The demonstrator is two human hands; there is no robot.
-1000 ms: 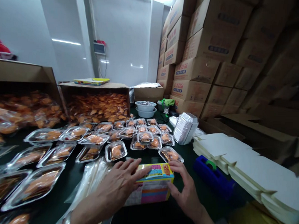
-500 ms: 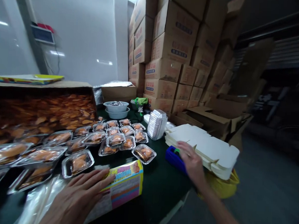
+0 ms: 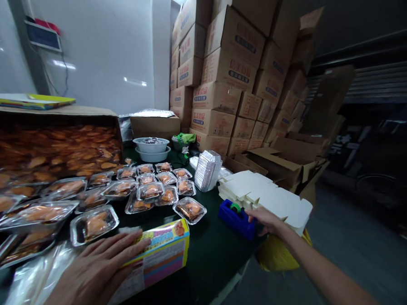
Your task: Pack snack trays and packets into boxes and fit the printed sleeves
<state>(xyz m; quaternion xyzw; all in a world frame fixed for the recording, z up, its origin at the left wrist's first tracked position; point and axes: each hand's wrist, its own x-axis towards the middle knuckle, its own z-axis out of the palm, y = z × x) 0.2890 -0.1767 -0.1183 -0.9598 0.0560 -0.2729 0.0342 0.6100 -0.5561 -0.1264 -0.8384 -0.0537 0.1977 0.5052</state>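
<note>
My left hand (image 3: 102,263) lies over the left part of a colourful printed cardboard box (image 3: 166,255), its fingers stretched along the top and the thumb down the near side. My right hand (image 3: 264,219) is at the near right end of a blue tape dispenser (image 3: 235,222) with a green core. Its fingertips are pinched together there; what lies between them is too small to make out. Foil trays of orange-brown food pieces, such as one tray (image 3: 189,210), sit behind the box. White flat cartons (image 3: 272,195) are stacked beyond the dispenser.
A large open carton (image 3: 55,108) full of wrapped orange pieces stands at left. Stacked foil trays (image 3: 207,171) and pale blue bowls (image 3: 152,155) are farther back. Tall brown cartons (image 3: 228,72) rise behind. A yellow bag (image 3: 276,254) hangs below the table's right edge (image 3: 230,286).
My right hand has moved from above the tape dispenser to its near right end, and its fingers have closed. My left hand stays on the box. The view has turned slightly right.
</note>
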